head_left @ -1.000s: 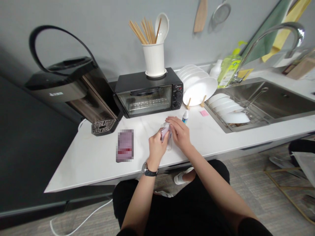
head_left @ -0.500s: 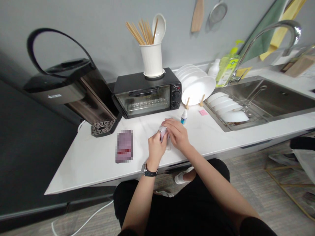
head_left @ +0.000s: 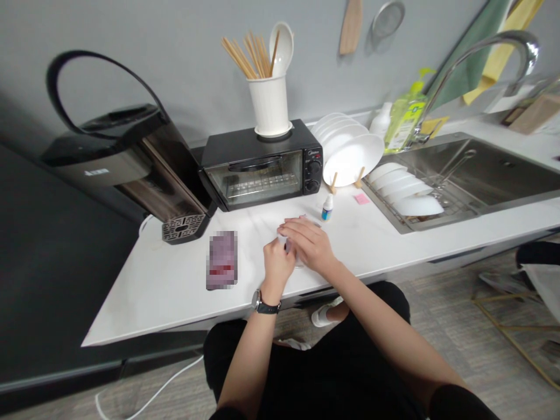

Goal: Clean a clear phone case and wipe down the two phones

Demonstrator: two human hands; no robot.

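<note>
My left hand (head_left: 279, 261), with a watch (head_left: 265, 303) on its wrist, is closed around a small pale whitish-lilac object (head_left: 282, 238). Most of this object is covered by fingers, so its kind does not show. My right hand (head_left: 311, 244) lies over it from the right, fingers together and bent across its top. A clear, see-through thing (head_left: 299, 263) shows partly beneath the right palm on the white counter. Just behind the right hand stands a small white dropper bottle (head_left: 327, 208) with a blue label, touched by neither hand.
A blurred purple item (head_left: 221, 259) lies left of my hands. Behind stand a black toaster oven (head_left: 262, 166), a utensil holder (head_left: 269, 105) and a water dispenser (head_left: 126, 157). Plates (head_left: 352, 160), a pink note (head_left: 361, 199) and the sink (head_left: 499, 163) are to the right.
My right hand has shifted slightly left over the pale object, covering more of it and of the clear thing. The left hand stays nearly in place.
</note>
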